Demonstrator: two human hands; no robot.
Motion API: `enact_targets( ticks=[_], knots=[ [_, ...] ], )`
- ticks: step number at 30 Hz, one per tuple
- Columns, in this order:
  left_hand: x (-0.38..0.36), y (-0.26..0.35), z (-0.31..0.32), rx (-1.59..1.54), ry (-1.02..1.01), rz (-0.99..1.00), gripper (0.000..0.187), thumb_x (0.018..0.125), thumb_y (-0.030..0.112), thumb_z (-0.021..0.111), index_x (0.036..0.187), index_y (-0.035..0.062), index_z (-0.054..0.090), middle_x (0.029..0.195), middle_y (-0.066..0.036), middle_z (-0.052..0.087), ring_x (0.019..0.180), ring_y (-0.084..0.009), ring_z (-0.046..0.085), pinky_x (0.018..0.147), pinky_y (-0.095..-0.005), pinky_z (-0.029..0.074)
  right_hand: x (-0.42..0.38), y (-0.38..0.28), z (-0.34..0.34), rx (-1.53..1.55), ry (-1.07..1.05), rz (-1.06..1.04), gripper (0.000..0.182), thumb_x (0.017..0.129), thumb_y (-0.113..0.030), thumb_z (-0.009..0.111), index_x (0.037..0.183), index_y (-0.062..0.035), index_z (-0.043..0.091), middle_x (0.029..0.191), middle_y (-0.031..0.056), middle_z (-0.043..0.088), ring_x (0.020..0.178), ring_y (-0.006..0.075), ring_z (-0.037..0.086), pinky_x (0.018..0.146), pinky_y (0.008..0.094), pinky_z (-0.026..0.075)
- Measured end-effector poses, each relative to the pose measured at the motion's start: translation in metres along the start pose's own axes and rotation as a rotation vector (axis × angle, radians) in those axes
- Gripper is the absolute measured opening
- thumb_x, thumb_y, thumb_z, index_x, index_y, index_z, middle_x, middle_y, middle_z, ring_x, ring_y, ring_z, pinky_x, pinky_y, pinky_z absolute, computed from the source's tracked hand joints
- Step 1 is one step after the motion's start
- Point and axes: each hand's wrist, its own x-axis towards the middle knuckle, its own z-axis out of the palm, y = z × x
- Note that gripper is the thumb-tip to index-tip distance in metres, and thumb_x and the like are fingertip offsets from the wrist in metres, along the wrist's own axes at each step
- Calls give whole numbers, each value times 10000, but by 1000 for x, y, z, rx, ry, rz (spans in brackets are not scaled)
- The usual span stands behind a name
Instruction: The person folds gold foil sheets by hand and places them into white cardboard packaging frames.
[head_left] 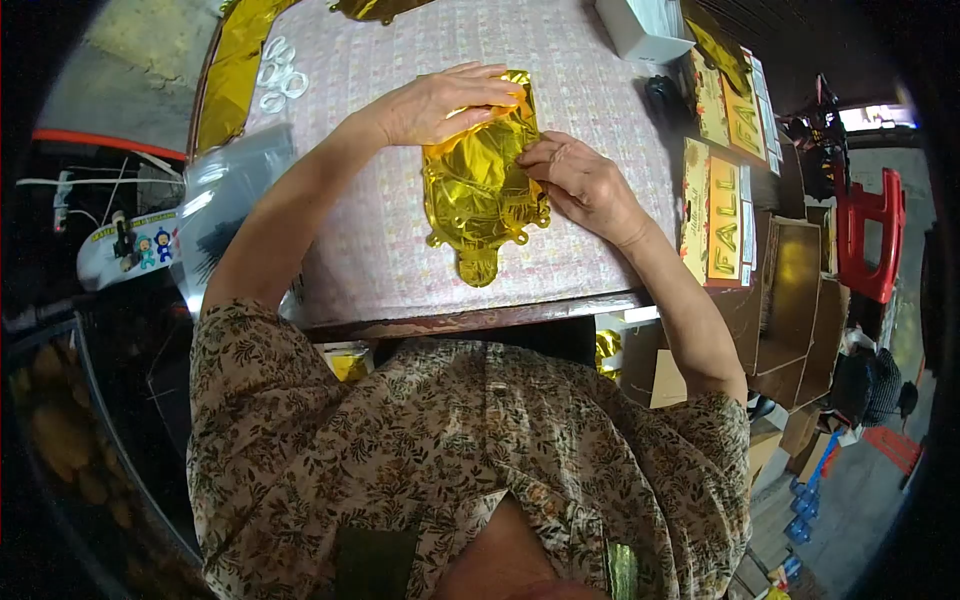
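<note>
Flat gold foil balloons [470, 180], seemingly stacked or folded, lie on the cloth-covered table in front of me, with small tabs along the edges and a rounded tail toward me. My left hand [440, 105] rests across their far end, fingers stretched out and pressing on the foil. At the right edge, my right hand [580, 180] has its fingers curled and pinched on the foil. Its fingertips are partly hidden, so how many layers they grip does not show.
White rings [282, 75] lie at the table's far left, near clear plastic bags [240, 180]. Gold foil [228, 85] hangs along the left edge. On the right are packages marked FALL [725, 215], a white box [645, 28], a dark object [662, 97] and cardboard boxes [790, 290].
</note>
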Motion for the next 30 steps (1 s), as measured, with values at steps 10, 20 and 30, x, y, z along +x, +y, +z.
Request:
enact_targets(
  ticks=[10,20,30],
  knots=[
    [-3,-4,1,-63,17,-7,409,986,141,556,1392,93,530,1426,-109,557,1394,-334,445,1175,-439,369,40,-17,26,-359,115,631,554,1030,-247,474,1495,37,378,1511,285,414,1442,400,359,1201,463,260],
    [-5,0,1,-92,6,-74,407,994,157,538,1398,111,519,1446,-140,525,1332,-340,497,1136,-426,409,38,-20,75,-683,-54,587,802,1041,-535,360,1531,88,236,1593,277,265,1504,399,212,1230,505,143],
    [-6,-10,-14,-400,154,-289,363,1072,212,460,1405,94,542,1346,-67,628,1241,-211,591,1082,-337,441,37,-18,77,-680,-73,546,778,1044,-529,363,1531,70,261,1598,251,277,1506,375,226,1229,497,152]
  ],
)
